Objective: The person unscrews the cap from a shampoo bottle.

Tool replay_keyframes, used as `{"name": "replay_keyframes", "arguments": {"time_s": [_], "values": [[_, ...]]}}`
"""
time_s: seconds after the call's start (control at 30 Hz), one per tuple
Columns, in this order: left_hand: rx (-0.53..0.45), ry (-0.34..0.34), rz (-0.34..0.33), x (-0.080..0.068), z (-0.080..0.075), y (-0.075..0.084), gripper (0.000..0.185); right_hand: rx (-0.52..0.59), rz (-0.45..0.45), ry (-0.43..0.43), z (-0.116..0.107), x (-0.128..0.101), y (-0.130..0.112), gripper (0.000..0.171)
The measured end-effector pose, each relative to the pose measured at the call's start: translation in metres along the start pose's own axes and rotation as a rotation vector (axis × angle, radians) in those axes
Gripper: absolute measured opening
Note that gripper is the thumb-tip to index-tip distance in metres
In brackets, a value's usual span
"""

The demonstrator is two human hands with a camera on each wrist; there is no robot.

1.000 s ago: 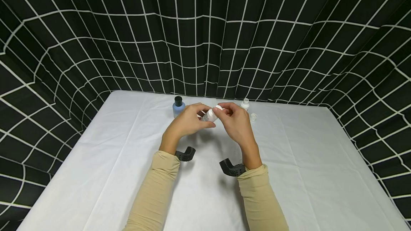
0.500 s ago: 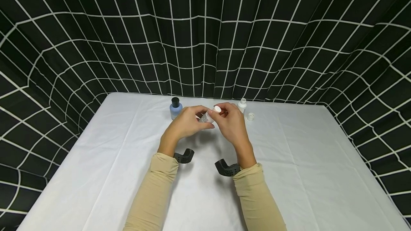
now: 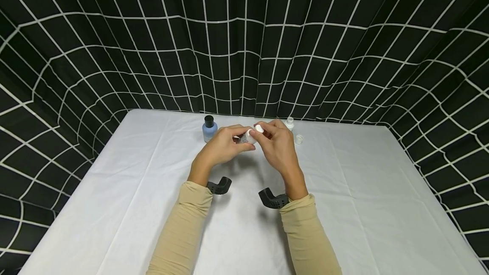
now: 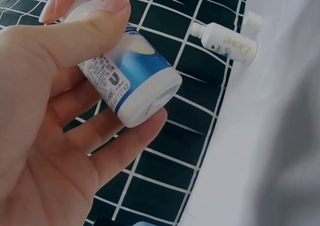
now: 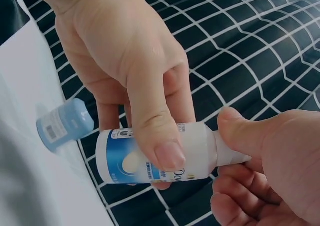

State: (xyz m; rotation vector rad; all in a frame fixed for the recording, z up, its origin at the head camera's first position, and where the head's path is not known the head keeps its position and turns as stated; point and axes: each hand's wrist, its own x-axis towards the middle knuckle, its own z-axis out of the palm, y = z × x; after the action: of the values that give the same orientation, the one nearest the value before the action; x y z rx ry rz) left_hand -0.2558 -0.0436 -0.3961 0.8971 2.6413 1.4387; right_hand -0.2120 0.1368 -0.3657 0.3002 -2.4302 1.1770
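Right wrist view first: small white plastic bottle with a blue-and-white label, held above the table and lying almost level, long axis running from base at picture left to neck at picture right. Gripped round the body by the left hand, thumb pressed across the label and fingers curled behind. Pinched at the neck end by the right hand, thumb on top of the white cap and fingers curled beneath. Cap end thus toward the right hand, base end toward the left: both hands in contact, the right one alone on the cap.

Left wrist view: same bottle seen base-on, round white bottom facing the camera, left hand wrapped round it, thumb over the top.

Head view: bottle raised between the 2 hands, left hand and right hand, above the far middle of the white-clothed table.

Farther out: blue bottle with a black cap upright just left of the hands; a second small white bottle upright just right of them, uncapped as far as can be told; a small clear cap on the cloth beside it. Black curtain with a white grid behind the table.
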Motion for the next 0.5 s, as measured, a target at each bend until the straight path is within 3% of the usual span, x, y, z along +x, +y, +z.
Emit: {"name": "replay_keyframes", "arguments": {"time_s": [0.5], "values": [[-0.113, -0.088, -0.032, -0.0027, -0.0066, -0.0073, 0.039, 0.03, -0.116, -0.088, -0.0007, 0.0012, 0.0093, 0.018]]}}
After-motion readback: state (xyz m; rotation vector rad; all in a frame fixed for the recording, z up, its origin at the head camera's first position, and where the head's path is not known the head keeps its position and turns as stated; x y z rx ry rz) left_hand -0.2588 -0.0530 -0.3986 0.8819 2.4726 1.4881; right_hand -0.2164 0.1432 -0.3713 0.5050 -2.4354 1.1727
